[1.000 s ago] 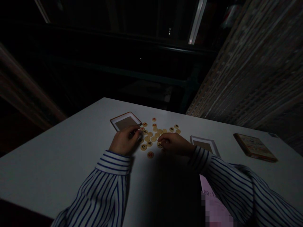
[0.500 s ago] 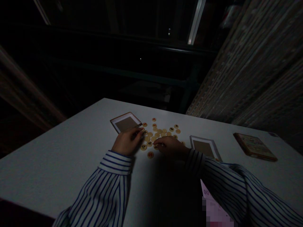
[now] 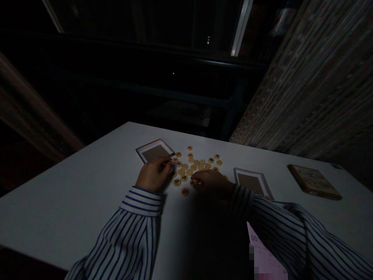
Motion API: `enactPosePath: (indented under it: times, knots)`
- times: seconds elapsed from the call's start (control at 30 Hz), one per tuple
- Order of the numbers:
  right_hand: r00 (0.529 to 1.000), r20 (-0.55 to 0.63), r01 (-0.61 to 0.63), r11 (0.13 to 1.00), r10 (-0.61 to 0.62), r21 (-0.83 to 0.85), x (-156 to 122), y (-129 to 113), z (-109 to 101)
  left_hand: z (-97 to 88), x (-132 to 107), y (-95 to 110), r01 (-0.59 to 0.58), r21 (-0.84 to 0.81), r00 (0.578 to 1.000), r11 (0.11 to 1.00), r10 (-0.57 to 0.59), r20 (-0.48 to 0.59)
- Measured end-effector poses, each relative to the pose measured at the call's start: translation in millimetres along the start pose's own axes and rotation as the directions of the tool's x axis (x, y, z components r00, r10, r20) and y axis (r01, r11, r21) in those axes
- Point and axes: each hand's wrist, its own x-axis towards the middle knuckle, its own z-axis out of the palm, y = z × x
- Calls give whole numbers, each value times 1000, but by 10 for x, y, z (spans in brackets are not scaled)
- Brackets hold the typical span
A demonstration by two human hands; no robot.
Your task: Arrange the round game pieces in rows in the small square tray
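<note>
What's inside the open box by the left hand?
In the box, you can see a brown bottom and pale inner sides. The left hand covers part near you, so that can't be seen.

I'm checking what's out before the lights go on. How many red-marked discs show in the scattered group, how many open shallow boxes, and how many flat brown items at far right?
Red-marked discs: 5
Open shallow boxes: 2
Flat brown item: 1
Total: 8
Any discs hidden under the hands aren't counted.
</note>
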Motion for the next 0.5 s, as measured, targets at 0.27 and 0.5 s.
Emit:
enactPosePath:
  times: [0.27,0.5]
  knots:
    - [1000,29,15,979,-9,-204,-14,-89,-50,13,-14,22,-10,-3,1000,1000,10,15]
    - [999,40,16,967,-6,-256,-5,-130,-66,16,-24,56,-21,-21,997,1000,22,71]
